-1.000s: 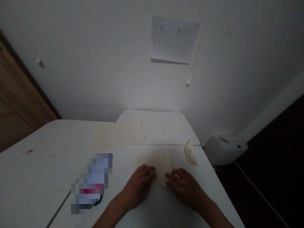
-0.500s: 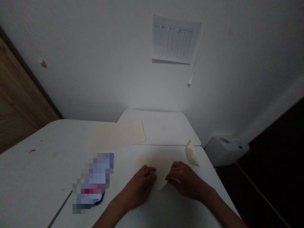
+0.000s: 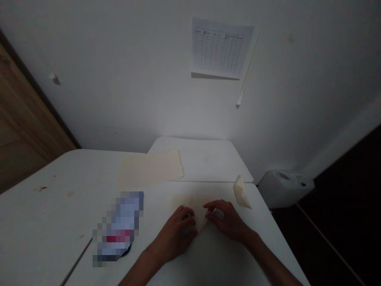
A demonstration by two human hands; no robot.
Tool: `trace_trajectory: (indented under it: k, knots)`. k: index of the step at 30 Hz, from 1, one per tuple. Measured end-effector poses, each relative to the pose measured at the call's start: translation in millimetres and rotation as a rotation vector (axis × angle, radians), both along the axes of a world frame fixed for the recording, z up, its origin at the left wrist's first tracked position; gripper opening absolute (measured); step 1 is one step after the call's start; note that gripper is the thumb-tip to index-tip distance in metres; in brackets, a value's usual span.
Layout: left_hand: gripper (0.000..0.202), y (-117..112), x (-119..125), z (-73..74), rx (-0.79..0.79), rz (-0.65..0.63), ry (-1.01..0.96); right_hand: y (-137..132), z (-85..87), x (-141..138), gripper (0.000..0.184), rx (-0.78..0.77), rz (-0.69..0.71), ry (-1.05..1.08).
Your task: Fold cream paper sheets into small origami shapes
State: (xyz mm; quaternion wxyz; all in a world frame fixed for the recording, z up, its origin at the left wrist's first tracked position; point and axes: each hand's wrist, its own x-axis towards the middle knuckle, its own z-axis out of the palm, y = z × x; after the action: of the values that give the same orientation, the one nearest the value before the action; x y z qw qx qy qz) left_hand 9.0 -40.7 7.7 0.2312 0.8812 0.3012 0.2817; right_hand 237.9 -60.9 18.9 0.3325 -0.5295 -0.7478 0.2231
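Note:
A cream sheet of paper (image 3: 200,222) lies on the white table between my hands, its near edge drawn in to a point. My left hand (image 3: 180,232) has curled fingers and its thumb at the paper's left side, holding it against the table. Over the right side, my right hand (image 3: 228,220) touches the paper with index finger and thumb apart. Both hands partly hide the sheet, so its exact folds cannot be made out. Right of my right hand stands a small folded paper piece (image 3: 242,194), peaked and somewhat boat-like.
Larger cream paper sheets (image 3: 150,169) lie at the back left. A phone-like object (image 3: 122,226), blurred by pixels, rests left of my left hand. A white jug (image 3: 285,188) stands beyond the table's right edge. A printed chart (image 3: 220,49) hangs on the wall.
My right hand has shifted slightly up and left over the paper, its index finger and thumb spreading. The near edge, rounded before, now looks pointed. My left hand stays at the paper.

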Motion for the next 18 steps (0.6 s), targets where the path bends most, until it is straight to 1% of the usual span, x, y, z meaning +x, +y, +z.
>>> trace_trajectory:
  k: [6, 12, 18]
  knots:
    - [0.017, -1, -1, 1.3, -0.012, -0.018, 0.012, 6, -7.0, -5, 0.024, -0.026, -0.062, 0.056]
    - [0.02, -2, -3, 3.7, -0.014, -0.033, 0.031, 13, -8.9, -11, 0.024, -0.026, -0.063, 0.166]
    - [0.019, -1, -3, 6.2, -0.027, -0.059, 0.019, 24, -18.9, -12, 0.029, -0.052, -0.03, 0.2]
